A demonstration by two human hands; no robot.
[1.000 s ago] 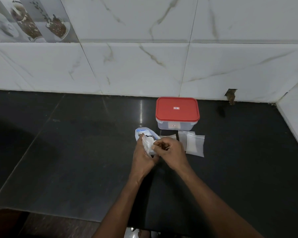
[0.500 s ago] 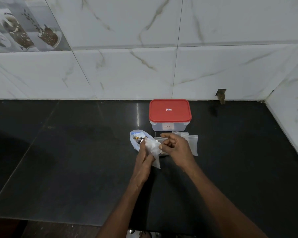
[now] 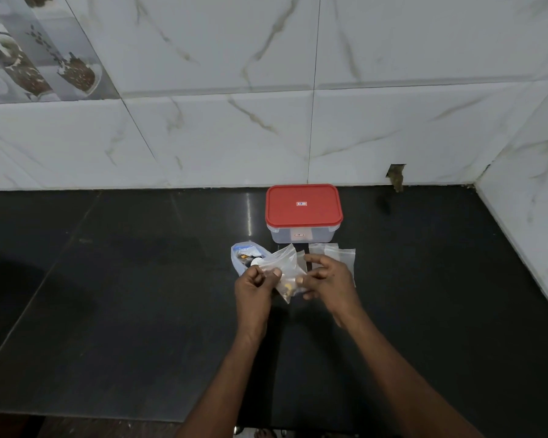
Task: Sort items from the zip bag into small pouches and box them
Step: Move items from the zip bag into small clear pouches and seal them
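Note:
A small clear pouch (image 3: 284, 267) with a few small yellow and dark items at its bottom hangs between my hands above the black counter. My left hand (image 3: 256, 283) pinches its top left edge. My right hand (image 3: 326, 276) holds its right side with thumb and fingers. Behind my left hand lies the bluish zip bag (image 3: 244, 257) with mixed small items inside. A clear box with a red lid (image 3: 303, 206), shut, stands behind. More empty pouches (image 3: 336, 252) lie flat under and behind my right hand.
The black counter (image 3: 140, 295) ends at a marble-tiled wall behind and another wall at the right. A chipped hole in the tile (image 3: 396, 175) is behind the box. The counter's front edge is near the bottom of the view.
My hands have drawn apart, spreading the small pouch between them. The pouch now shows small items at its bottom. The view has shifted a little.

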